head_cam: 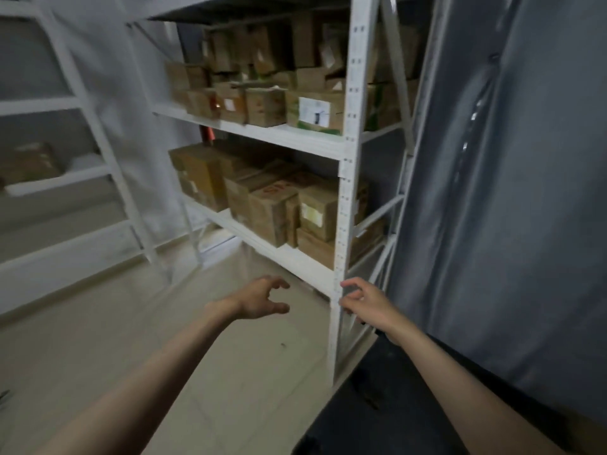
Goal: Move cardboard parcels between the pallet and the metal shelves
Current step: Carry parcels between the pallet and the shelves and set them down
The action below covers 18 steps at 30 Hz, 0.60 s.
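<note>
A white metal shelf unit (pixel 349 165) stands ahead, with several cardboard parcels on two levels. On the upper level a parcel with a white label (pixel 317 113) sits at the front right. The lower level holds bigger parcels, one with red print (pixel 279 205). My left hand (pixel 262 298) reaches forward over the floor, fingers loosely curved and holding nothing. My right hand (pixel 364 302) hovers beside the shelf's front right post at the lower level's edge, fingers loosely spread and empty. No pallet is in view.
A second white shelf unit (pixel 69 178) stands at the left with one brown parcel (pixel 31 162) on it. A grey plastic curtain (pixel 512 192) hangs at the right. A dark object (pixel 394 405) lies low at the right. Pale floor tiles (pixel 230 372) stretch between the shelves.
</note>
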Available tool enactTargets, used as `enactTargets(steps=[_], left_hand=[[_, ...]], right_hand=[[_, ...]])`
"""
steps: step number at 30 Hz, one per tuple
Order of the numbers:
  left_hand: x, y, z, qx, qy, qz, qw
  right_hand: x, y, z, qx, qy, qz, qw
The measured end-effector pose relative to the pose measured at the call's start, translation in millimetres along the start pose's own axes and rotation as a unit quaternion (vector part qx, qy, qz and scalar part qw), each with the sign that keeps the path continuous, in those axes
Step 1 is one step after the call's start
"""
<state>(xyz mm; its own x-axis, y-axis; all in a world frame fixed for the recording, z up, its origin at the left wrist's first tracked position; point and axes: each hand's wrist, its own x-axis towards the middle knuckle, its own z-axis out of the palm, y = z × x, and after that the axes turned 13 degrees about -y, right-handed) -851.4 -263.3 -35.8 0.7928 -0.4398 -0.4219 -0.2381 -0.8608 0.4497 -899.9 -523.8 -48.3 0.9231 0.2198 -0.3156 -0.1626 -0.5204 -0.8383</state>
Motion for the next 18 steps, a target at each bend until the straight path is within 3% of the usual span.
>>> enactTargets(steps=[6, 12, 18], left_hand=[[-15.3, -87.4, -54.1, -0.011, -0.004, -0.008, 1.000], [18.8, -115.9, -88.8, -0.046, 0.011, 0.037, 0.998], [78.3, -141.6, -103.3, -0.043, -0.030, 0.058, 0.997]], right_hand=[[53.7, -55.5, 59.5, 0.007, -0.020, 0.008, 1.000], [104.3, -85.1, 48.2, 0.019, 0.012, 0.016, 1.000], [180.2, -95.5, 31.4, 0.046, 0.049, 0.025, 0.997]])
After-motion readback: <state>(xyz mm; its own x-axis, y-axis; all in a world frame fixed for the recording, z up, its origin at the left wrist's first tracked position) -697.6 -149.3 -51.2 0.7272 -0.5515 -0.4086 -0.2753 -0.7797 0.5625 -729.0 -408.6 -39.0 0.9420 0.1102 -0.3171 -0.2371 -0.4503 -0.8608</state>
